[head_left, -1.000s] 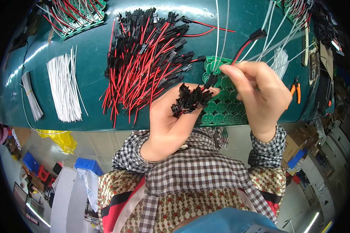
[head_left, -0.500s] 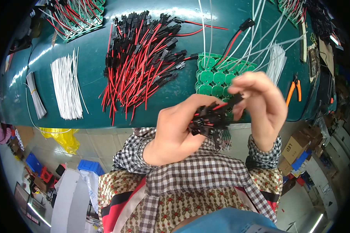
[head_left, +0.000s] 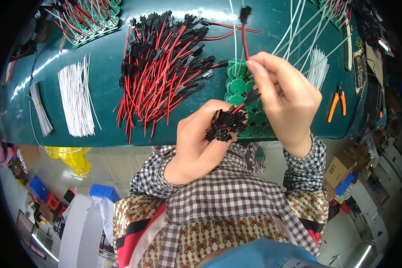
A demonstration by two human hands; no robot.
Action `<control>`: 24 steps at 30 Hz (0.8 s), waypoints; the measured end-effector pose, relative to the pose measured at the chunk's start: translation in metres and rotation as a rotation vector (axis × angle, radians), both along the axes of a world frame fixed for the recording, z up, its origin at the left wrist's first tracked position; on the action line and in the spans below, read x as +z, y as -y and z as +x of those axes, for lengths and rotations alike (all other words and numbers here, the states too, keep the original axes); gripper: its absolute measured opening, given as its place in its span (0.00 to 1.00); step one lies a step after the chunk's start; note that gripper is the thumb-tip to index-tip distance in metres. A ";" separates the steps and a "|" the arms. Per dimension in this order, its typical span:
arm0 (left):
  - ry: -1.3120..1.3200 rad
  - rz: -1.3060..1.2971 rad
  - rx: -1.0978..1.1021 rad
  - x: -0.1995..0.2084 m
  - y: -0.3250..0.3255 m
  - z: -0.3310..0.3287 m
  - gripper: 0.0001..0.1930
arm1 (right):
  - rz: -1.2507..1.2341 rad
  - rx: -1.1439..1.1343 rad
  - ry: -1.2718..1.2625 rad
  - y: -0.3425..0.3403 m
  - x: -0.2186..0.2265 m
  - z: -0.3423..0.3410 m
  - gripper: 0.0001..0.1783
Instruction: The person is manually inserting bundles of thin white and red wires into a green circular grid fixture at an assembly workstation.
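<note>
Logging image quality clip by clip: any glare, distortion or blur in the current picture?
Head view: white glare on the green tabletop, at top centre and left; head view: strong fisheye bowing, black rim; head view: left hand and right hand fairly crisp, though the black connectors in the left merge darkly.

1. Within the left hand, the wires of the bundle of black connectors are hidden.
2. The lower end of the red-and-black lead is covered by the right hand.
3. Part of the green circuit board is masked by both hands and the bundle.
4. The wired boards are cut off by the upper edge, the blue mask by the lower.
</note>
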State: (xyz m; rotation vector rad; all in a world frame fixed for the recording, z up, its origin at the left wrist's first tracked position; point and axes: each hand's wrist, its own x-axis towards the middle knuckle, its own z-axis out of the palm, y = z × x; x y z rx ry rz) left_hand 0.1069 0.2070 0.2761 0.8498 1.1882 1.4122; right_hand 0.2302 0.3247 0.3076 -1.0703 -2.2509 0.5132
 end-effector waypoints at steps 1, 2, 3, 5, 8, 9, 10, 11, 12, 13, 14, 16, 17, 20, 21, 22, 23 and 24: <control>0.008 0.011 -0.010 -0.001 0.000 -0.001 0.12 | 0.008 0.007 0.019 0.001 0.001 0.001 0.06; 0.016 0.022 -0.017 -0.001 0.000 -0.001 0.11 | 0.008 0.010 0.021 0.002 0.002 0.004 0.06; 0.018 0.022 -0.014 -0.002 0.000 -0.002 0.11 | -0.007 -0.014 -0.036 0.005 0.002 0.007 0.06; 0.069 0.013 0.008 -0.002 0.000 -0.002 0.11 | -0.021 -0.039 -0.090 0.010 0.004 0.015 0.06; 0.042 -0.065 -0.032 0.001 0.001 -0.006 0.12 | -0.085 -0.114 0.002 0.015 0.009 0.023 0.06; 0.042 -0.064 -0.032 0.002 0.001 -0.005 0.12 | -0.084 -0.115 0.002 0.015 0.011 0.023 0.06; 0.025 -0.053 -0.036 0.004 0.001 -0.005 0.12 | -0.138 -0.073 0.011 0.014 0.013 0.024 0.06; 0.008 -0.041 -0.039 0.005 0.001 -0.006 0.13 | -0.190 -0.032 0.020 0.014 0.014 0.024 0.07; 0.000 -0.007 -0.044 0.010 0.002 -0.005 0.05 | -0.314 0.052 -0.101 0.016 0.018 0.028 0.08; -0.242 0.058 -0.100 0.006 0.003 -0.007 0.08 | -0.313 0.052 -0.101 0.018 0.024 0.029 0.08; -0.267 0.045 -0.173 0.010 0.001 -0.008 0.10 | -0.535 0.125 -0.247 0.020 0.031 0.030 0.09; -0.296 -0.047 -0.331 0.026 -0.004 -0.011 0.13 | -0.713 0.284 -0.429 0.020 0.028 0.033 0.09; -0.298 -0.044 -0.331 0.026 -0.003 -0.010 0.13 | -0.711 0.284 -0.430 0.022 0.026 0.037 0.09; -0.340 -0.018 -0.233 0.015 0.004 -0.005 0.12 | -0.904 0.036 -0.743 0.021 0.023 0.049 0.10; -0.217 -0.131 -0.237 0.017 0.008 -0.008 0.10 | -0.844 -0.038 -0.792 0.019 0.021 0.058 0.12; -0.066 -0.077 -0.087 0.015 0.010 -0.005 0.10 | -0.830 -0.054 -0.836 0.017 0.018 0.065 0.12; 0.080 -0.026 0.066 0.013 0.012 -0.003 0.09 | -0.820 -0.065 -0.885 0.016 0.016 0.068 0.13; -0.078 0.028 0.095 0.011 0.007 -0.006 0.11 | -0.821 -0.064 -0.890 0.017 0.016 0.067 0.13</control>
